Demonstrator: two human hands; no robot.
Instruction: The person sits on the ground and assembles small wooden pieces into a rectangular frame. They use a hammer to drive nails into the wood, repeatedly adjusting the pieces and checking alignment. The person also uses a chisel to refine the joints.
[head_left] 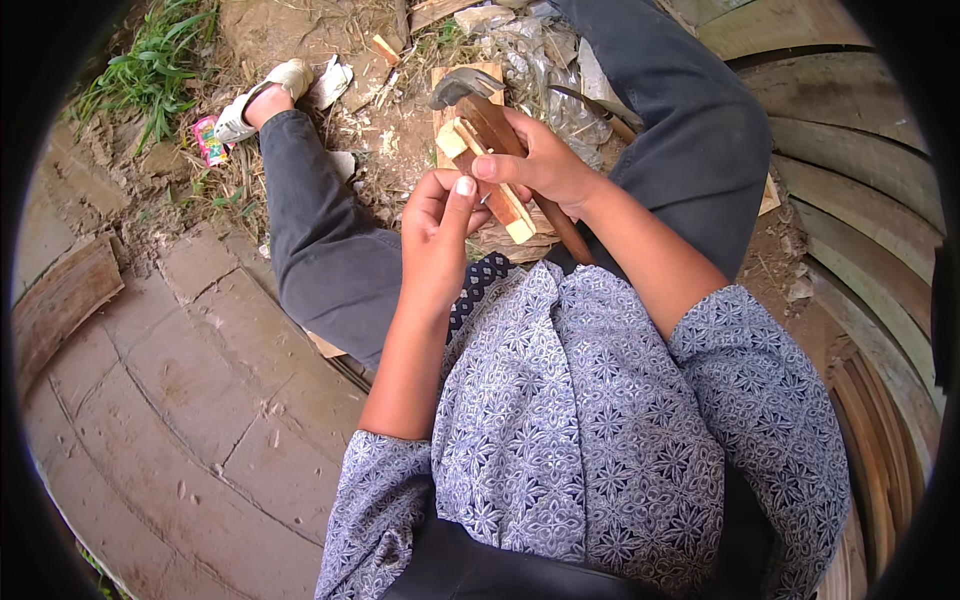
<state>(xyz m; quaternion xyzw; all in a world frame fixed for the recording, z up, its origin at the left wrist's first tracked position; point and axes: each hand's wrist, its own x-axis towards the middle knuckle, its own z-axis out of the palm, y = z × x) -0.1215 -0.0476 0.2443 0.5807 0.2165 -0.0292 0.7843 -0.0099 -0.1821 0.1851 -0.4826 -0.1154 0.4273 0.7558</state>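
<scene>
My right hand [545, 165] is closed round a small piece of wood [508, 208], its thumb pressed on the top face. The same hand also grips a claw hammer [490, 122], whose metal head points away from me and whose wooden handle slants back toward my lap. Beside the wood, my left hand [432, 215] is closed in a pinch. A thin, shiny, nail-like piece [486, 199] shows at its fingertips, against the side of the wood; most of it is hidden. The wood has pale cut ends and a reddish-brown face.
A flat board [440, 112] lies on the ground beyond my hands. By my right knee rests a curved blade with a wooden handle [624, 130]. Crumpled clear plastic [545, 55] and wood chips are scattered ahead. Long planks [850, 185] are stacked at right; paving [200, 400] spreads at left.
</scene>
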